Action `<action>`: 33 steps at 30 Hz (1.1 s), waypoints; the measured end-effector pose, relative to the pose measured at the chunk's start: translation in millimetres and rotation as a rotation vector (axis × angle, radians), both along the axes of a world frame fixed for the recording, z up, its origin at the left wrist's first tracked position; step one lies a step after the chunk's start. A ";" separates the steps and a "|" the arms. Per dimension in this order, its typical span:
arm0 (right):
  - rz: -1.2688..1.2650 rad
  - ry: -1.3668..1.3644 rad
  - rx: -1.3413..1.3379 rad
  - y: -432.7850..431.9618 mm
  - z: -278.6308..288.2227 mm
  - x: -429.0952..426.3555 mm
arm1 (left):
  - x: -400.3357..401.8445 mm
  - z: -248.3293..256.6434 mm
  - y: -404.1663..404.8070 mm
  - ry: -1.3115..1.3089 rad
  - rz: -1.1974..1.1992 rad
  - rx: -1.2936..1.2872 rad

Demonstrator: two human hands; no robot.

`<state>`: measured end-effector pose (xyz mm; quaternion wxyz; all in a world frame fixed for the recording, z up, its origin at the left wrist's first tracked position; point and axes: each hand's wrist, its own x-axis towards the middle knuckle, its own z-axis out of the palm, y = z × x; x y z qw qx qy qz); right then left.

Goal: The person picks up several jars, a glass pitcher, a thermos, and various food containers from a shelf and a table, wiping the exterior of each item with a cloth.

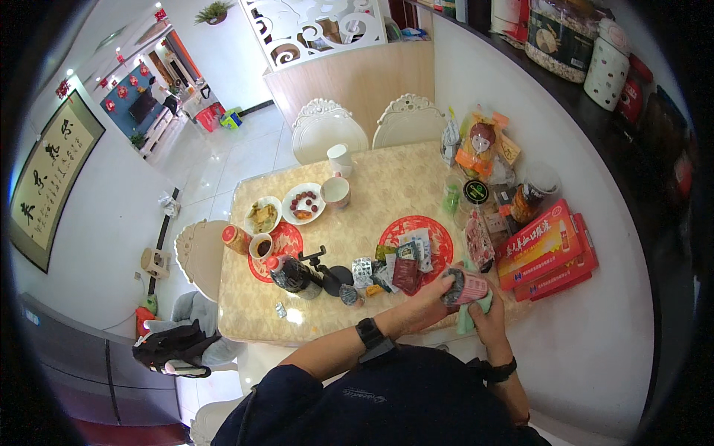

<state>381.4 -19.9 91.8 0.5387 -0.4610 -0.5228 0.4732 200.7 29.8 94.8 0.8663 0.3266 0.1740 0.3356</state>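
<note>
Over the table's near right edge, my left hand [430, 301] grips a small pink container [473, 287] with a dark end, which is held tilted. My right hand [492, 322] holds a pale green cloth [465, 321] against the other end of the container. Just left of my hands lies a pile of sachets and packets, among them a dark red packet [406, 274], partly over a red round placemat [443, 234]. A small dark wrapped item [351, 296] sits near the table's front edge.
A dark bottle with a red cap [294, 275] and a black stand [337, 280] rise left of the packets. Plates of food, including a plate of grapes [303, 203], and a mug [336, 192] are farther back. Red boxes [536, 244], jars and bags line the wall at right.
</note>
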 end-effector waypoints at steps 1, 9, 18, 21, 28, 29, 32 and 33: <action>0.016 0.051 -0.040 -1.4 -1.8 0.6 | 2.3 0.4 -1.5 -0.006 -0.022 0.033; -0.055 0.136 0.031 -5.3 -19.8 21.1 | 15.9 13.4 9.2 0.313 -0.077 0.570; -0.189 -0.026 -0.021 -14.6 -39.4 47.9 | 37.4 -36.0 19.4 0.606 0.132 1.030; -0.160 -0.036 -0.167 -13.8 -13.1 43.8 | 48.3 -12.4 13.8 0.444 0.107 0.882; -0.222 -0.408 -0.175 -14.6 -38.7 50.1 | 57.3 -27.5 12.0 0.324 0.052 0.613; -0.239 -0.449 -0.205 -17.0 -42.4 53.0 | 59.1 -32.0 11.8 0.338 0.024 0.691; -0.435 -0.444 -0.342 -19.1 -53.1 71.1 | 57.7 -34.4 16.6 0.489 -0.029 0.736; -0.508 -0.433 -0.353 -17.8 -64.0 78.0 | 56.0 -33.0 16.2 0.545 -0.022 0.759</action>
